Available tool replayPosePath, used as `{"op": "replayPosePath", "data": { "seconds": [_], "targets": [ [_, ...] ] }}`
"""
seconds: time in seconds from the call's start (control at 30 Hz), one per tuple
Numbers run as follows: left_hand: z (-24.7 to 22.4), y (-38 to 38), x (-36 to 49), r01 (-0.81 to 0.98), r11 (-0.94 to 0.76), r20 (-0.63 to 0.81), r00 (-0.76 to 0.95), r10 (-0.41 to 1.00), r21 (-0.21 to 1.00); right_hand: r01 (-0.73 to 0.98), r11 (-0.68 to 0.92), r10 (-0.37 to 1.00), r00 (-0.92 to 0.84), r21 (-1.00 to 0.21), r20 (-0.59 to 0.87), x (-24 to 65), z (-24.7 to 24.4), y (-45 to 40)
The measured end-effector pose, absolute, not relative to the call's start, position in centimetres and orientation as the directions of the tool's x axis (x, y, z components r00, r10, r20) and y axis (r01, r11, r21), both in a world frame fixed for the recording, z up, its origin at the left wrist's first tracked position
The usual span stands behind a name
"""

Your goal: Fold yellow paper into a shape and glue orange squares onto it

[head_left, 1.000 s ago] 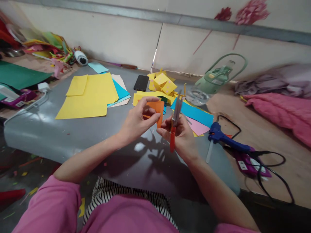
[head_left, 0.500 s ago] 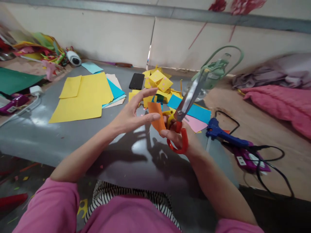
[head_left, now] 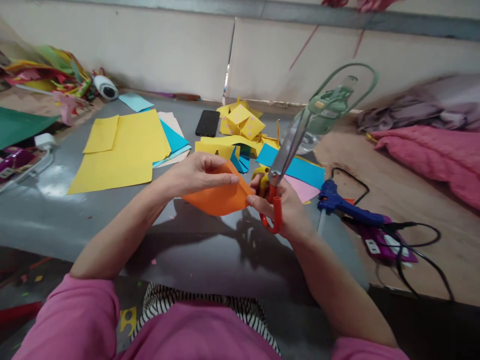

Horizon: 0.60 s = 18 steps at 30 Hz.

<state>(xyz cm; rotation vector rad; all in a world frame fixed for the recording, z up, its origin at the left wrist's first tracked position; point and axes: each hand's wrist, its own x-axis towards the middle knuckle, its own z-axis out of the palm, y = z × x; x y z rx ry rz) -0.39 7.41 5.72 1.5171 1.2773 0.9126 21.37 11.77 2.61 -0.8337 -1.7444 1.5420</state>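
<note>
Between my hands is an orange paper (head_left: 217,195), partly folded and spread out to the left. My left hand (head_left: 198,175) pinches its upper edge between thumb and fingers. With thumb and fingertips my right hand (head_left: 277,205) grips the paper's right corner. The same hand carries scissors (head_left: 290,150) with red and yellow handles looped on its fingers, blades pointing up and away. Just beyond the orange paper lie yellow paper pieces (head_left: 243,122), some with pink dots, and a blue strip (head_left: 296,167) over pink paper (head_left: 302,189).
Large yellow sheets (head_left: 127,150) lie at left on the grey table (head_left: 180,270), near a black phone (head_left: 207,123). A green bottle (head_left: 326,110) stands at the back right. A blue glue gun (head_left: 345,205), cables and a purple power strip (head_left: 390,245) are at right.
The orange paper, earlier seen as a narrow piece, now shows a wide face to the left. My left hand has closed on it. The scissors have tilted slightly more upright.
</note>
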Motion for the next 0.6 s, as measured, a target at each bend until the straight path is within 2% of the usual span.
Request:
{"op": "replayPosePath", "data": {
  "seconds": [0.1, 0.27, 0.4, 0.6],
  "targets": [
    [5.1, 7.6, -0.2, 0.303, -0.063, 0.015, 0.160, 0.987, 0.951, 0.029, 0.124, 0.837, -0.540, -0.992, 0.089, 21.1, 2.4, 11.5],
    [4.1, 7.9, 0.6, 0.258, 0.024, -0.075, 0.190, 0.979, 0.966, 0.032, 0.100, 0.850, -0.522, -0.994, 0.069, 20.7, 2.2, 11.3],
    [3.6, 8.3, 1.1, 0.241, -0.024, -0.012, 0.148, 0.989, 0.970, 0.039, 0.086, 0.862, -0.505, -0.995, 0.055, 20.5, 2.0, 11.4],
    [3.0, 8.7, -0.2, 0.215, 0.076, -0.089, 0.055, 0.994, 0.974, 0.051, 0.060, 0.883, -0.469, -0.997, 0.029, 20.8, 1.7, 12.1]
  ]
}}
